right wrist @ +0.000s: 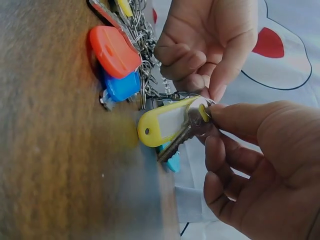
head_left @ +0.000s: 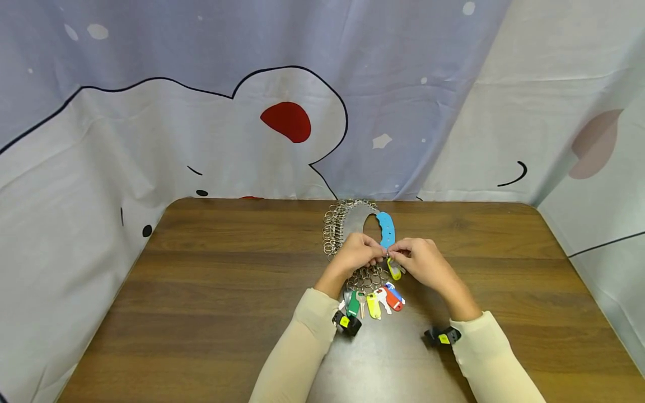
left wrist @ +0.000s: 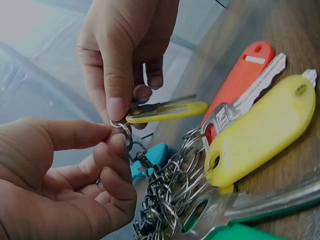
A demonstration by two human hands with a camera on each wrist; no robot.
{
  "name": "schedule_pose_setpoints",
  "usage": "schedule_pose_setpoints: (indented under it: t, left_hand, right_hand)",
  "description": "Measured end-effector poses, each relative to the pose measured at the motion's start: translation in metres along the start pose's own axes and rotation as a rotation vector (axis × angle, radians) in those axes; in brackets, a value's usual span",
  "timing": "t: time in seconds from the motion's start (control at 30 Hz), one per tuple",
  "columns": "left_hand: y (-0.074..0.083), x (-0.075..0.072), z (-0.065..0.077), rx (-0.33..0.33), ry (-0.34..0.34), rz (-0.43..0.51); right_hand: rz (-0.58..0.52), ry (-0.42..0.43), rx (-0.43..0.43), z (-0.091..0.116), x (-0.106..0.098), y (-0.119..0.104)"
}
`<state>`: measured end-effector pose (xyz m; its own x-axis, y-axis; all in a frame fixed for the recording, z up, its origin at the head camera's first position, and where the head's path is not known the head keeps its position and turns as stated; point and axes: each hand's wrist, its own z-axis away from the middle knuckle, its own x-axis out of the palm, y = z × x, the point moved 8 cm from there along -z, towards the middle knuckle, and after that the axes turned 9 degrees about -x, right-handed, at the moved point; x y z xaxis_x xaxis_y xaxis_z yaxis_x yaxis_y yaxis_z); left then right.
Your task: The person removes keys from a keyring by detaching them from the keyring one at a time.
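My left hand (head_left: 356,253) and right hand (head_left: 422,261) meet tip to tip just below the blue handle (head_left: 386,228) of a ring-lined metal plate (head_left: 355,217). Between them is a small split key ring (left wrist: 119,124), which the left thumb and forefinger pinch from one side. From the other side the right thumb and forefinger pinch the same ring. A yellow key tag (right wrist: 167,122) and a silver key (right wrist: 181,141) hang from it, beside the right fingertips. Metal links (left wrist: 134,145) run from the pinched ring toward the cluster of rings.
Many metal rings (head_left: 331,229) line the plate's edge. On the wooden table (head_left: 227,313), near the left wrist, lie keys with a green tag (head_left: 354,304), another yellow tag (head_left: 373,306), a red tag (head_left: 393,301) and a blue tag (head_left: 396,291). A printed curtain (head_left: 433,112) hangs behind.
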<state>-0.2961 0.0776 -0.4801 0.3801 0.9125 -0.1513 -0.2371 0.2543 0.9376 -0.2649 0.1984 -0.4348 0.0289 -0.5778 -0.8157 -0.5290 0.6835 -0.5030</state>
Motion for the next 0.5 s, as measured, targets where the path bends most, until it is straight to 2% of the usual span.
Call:
schedule_pose_setpoints:
  t: [0.13, 0.33, 0.5]
  left_hand:
    - [-0.003, -0.001, 0.000, -0.048, 0.012, 0.044]
    - [-0.003, -0.001, 0.000, -0.064, 0.016, 0.071]
    - [-0.003, -0.002, 0.001, -0.075, 0.019, 0.071]
  right_hand:
    - [0.018, 0.026, -0.081, -0.001, -0.003, -0.007]
    - [0.093, 0.053, -0.203, -0.001, -0.005, -0.017]
    - [0.133, 0.070, -0.257, -0.001, -0.006, -0.021]
